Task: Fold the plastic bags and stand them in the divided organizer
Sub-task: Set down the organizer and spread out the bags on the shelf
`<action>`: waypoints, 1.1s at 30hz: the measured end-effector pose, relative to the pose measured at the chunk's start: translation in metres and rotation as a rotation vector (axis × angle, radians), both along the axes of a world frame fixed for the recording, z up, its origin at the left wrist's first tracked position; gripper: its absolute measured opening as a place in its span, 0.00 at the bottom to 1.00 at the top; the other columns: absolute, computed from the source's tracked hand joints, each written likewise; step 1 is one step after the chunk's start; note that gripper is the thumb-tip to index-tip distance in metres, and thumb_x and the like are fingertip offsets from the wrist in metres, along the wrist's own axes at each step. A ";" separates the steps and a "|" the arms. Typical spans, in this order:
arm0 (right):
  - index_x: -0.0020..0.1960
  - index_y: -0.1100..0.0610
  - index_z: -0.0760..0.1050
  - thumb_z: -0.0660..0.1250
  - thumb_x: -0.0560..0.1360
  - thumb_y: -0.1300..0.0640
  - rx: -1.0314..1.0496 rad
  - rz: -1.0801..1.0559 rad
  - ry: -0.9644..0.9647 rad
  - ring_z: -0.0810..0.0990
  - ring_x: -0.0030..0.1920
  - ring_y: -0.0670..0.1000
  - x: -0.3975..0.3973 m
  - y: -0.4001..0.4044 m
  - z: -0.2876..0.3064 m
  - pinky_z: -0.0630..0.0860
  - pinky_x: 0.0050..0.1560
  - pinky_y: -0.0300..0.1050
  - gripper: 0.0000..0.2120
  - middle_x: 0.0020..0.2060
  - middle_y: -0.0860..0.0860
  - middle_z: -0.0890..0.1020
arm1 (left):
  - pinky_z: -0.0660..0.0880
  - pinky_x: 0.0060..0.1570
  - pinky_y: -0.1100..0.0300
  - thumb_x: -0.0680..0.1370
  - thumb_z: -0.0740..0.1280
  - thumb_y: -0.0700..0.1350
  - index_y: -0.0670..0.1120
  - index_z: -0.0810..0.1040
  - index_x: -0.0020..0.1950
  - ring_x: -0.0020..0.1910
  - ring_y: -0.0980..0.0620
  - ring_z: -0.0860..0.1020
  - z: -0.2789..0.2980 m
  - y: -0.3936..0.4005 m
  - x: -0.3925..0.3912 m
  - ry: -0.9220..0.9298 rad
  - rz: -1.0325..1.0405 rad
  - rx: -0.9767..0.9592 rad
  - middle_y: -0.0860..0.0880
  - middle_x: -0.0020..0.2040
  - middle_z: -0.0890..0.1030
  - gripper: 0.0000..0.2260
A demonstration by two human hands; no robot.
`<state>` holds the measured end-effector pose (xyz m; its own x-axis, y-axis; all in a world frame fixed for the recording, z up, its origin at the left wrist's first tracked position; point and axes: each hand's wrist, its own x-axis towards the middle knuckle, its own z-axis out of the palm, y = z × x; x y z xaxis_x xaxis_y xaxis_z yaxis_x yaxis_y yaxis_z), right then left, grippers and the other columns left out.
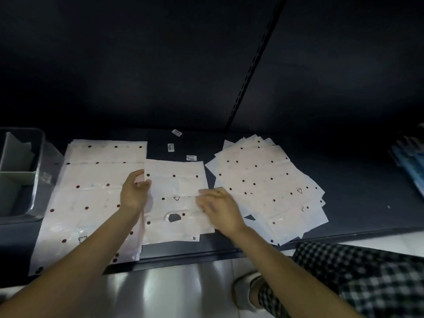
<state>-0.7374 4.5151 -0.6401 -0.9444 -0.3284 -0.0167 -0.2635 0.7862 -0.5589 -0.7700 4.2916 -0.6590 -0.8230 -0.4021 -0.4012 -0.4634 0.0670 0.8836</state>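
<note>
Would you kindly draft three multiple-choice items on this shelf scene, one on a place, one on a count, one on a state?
1. Where is the divided organizer?
A. At the left end of the shelf
B. At the right end of the shelf
C. On the floor

2. How many small barcode labels lie on the dark shelf beyond the middle bag?
A. One
B. Three
C. Six

3. How does the middle bag lie?
A. Rolled up
B. Standing in the organizer
C. Flat on the shelf, still unfolded

Answers:
1 A, the bin with its partition sits left of the left stack.
2 B, three white labels show there.
3 C, it lies spread out, the left hand holding its left edge and the right hand over its right side.
</note>
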 end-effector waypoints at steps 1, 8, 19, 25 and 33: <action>0.62 0.54 0.77 0.62 0.78 0.52 0.074 -0.125 0.044 0.71 0.63 0.52 -0.006 0.016 -0.002 0.69 0.63 0.46 0.14 0.64 0.50 0.77 | 0.69 0.58 0.54 0.79 0.63 0.39 0.44 0.69 0.67 0.57 0.41 0.76 0.000 0.000 0.001 0.022 -0.003 -0.067 0.40 0.57 0.77 0.16; 0.72 0.58 0.63 0.57 0.80 0.46 0.395 -0.653 -0.190 0.59 0.71 0.56 0.004 0.116 -0.029 0.62 0.68 0.48 0.24 0.73 0.55 0.62 | 0.72 0.57 0.47 0.77 0.66 0.44 0.44 0.74 0.64 0.68 0.41 0.66 -0.002 0.016 0.045 0.335 -0.533 -0.743 0.44 0.71 0.67 0.15; 0.53 0.60 0.80 0.59 0.80 0.56 0.126 -0.573 0.000 0.77 0.50 0.56 -0.006 0.087 -0.003 0.71 0.43 0.44 0.13 0.50 0.57 0.81 | 0.47 0.72 0.63 0.80 0.61 0.53 0.53 0.68 0.70 0.76 0.55 0.51 0.004 0.044 0.076 0.194 -0.922 -0.562 0.54 0.76 0.59 0.19; 0.46 0.59 0.80 0.62 0.77 0.63 -0.053 -0.491 0.045 0.78 0.42 0.52 -0.007 0.033 0.008 0.70 0.39 0.42 0.08 0.44 0.53 0.81 | 0.65 0.59 0.70 0.79 0.62 0.52 0.63 0.70 0.62 0.63 0.60 0.71 0.032 0.059 0.081 0.192 -0.813 -0.187 0.62 0.65 0.71 0.12; 0.53 0.58 0.80 0.62 0.75 0.67 -0.597 -0.148 -0.406 0.81 0.45 0.46 0.023 -0.059 0.018 0.76 0.48 0.37 0.12 0.44 0.51 0.83 | 0.73 0.62 0.52 0.78 0.54 0.61 0.68 0.66 0.67 0.62 0.55 0.73 0.055 0.043 0.080 0.109 -0.473 0.305 0.56 0.64 0.73 0.17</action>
